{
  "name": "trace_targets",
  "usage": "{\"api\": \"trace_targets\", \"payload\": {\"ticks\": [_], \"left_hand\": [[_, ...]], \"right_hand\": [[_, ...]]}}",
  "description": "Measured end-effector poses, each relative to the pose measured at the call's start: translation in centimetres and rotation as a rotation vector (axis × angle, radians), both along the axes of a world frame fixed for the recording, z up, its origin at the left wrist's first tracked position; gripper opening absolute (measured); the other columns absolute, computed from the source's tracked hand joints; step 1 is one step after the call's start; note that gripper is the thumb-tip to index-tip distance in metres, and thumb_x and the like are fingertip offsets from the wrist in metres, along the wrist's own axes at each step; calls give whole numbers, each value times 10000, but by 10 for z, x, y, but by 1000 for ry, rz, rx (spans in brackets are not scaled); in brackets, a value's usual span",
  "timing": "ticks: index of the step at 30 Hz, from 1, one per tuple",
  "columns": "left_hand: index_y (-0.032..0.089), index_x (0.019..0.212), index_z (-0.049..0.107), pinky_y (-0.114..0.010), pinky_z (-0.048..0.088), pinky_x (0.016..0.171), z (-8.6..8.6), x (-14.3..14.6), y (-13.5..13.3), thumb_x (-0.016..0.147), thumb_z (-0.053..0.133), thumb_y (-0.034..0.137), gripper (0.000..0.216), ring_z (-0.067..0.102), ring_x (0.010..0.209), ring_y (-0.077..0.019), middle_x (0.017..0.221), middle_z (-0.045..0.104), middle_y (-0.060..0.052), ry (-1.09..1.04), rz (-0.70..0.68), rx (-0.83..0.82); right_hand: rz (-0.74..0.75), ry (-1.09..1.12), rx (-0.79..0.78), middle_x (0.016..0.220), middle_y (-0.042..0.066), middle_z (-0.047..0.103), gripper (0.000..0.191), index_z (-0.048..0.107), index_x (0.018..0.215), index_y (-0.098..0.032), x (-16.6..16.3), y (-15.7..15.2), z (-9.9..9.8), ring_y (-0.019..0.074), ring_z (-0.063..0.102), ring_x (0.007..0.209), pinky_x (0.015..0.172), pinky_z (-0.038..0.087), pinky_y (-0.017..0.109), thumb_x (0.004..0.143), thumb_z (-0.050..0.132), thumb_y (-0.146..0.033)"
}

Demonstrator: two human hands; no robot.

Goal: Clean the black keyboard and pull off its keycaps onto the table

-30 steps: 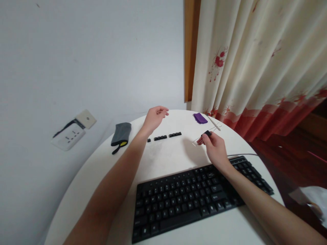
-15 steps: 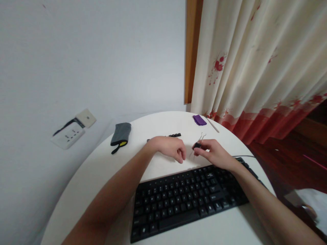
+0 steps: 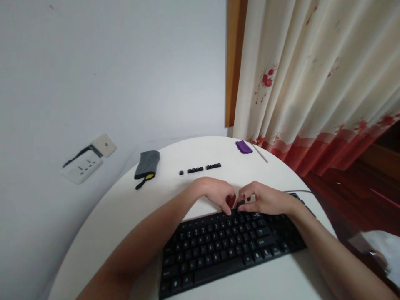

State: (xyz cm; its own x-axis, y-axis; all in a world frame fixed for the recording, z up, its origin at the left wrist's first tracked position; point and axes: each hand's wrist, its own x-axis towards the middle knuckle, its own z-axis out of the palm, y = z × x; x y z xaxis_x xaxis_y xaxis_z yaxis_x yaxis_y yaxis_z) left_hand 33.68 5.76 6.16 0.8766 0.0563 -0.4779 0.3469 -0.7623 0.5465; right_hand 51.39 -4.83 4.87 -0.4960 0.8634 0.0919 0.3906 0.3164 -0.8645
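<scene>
Head view: a black keyboard (image 3: 215, 246) lies on the near part of a round white table (image 3: 103, 216), slightly aslant, its right end farther off; its keys bear white marks, and a long space bar runs along the near edge; the left forearm covers its far left corner, the right forearm part of its right side. The right hand (image 3: 264, 198) pinches a small wire tool (image 3: 240, 203) by its black grip, just over the keyboard's far edge; the left hand (image 3: 220, 194) is beside it, fingers curled downward and one fingertip at that same edge; whether they grasp anything I cannot tell. Beyond the hands lie loose black keys: a single key (image 3: 181, 172), a left row (image 3: 195, 170) and a right row (image 3: 213, 166), all nearly in line; to their left is a gray cloth (image 3: 147, 163) with a yellow inside and a black loop; farther right lie a folded purple cloth (image 3: 244, 147) and a pale stick (image 3: 260, 153). What looks like a white bag (image 3: 379, 250) sits low at the right; its contents are too blurred to name.
</scene>
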Motion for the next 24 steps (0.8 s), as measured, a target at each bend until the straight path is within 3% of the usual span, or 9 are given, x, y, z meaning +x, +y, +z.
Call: {"api": "trace_targets", "payload": {"ticks": [12,19,24], "left_hand": [[193,618,671,-254,456,630,-10,5,0,679,816,250,168,579,567,-142,596,652,42,62,24,-22],[190,772,706,-258,465,669,-18,6,10,677,822,317,197,622,673,-166,722,698,20,67,9,-108],[189,759,706,-256,465,666,-19,5,12,660,831,321,206,623,664,-166,714,702,21,64,14,-137]], "right_hand": [[-151,-7,69,691,20,719,146,732,787,-190,-5,10,-18,178,618,598,547,470,256,847,612,-246],[62,-83,-16,740,-10,720,171,745,856,-181,2,1,-3,159,630,656,633,489,249,855,616,-293],[35,-114,31,765,-14,733,134,744,854,-187,1,-2,-1,154,638,666,636,487,240,838,619,-229]]}}
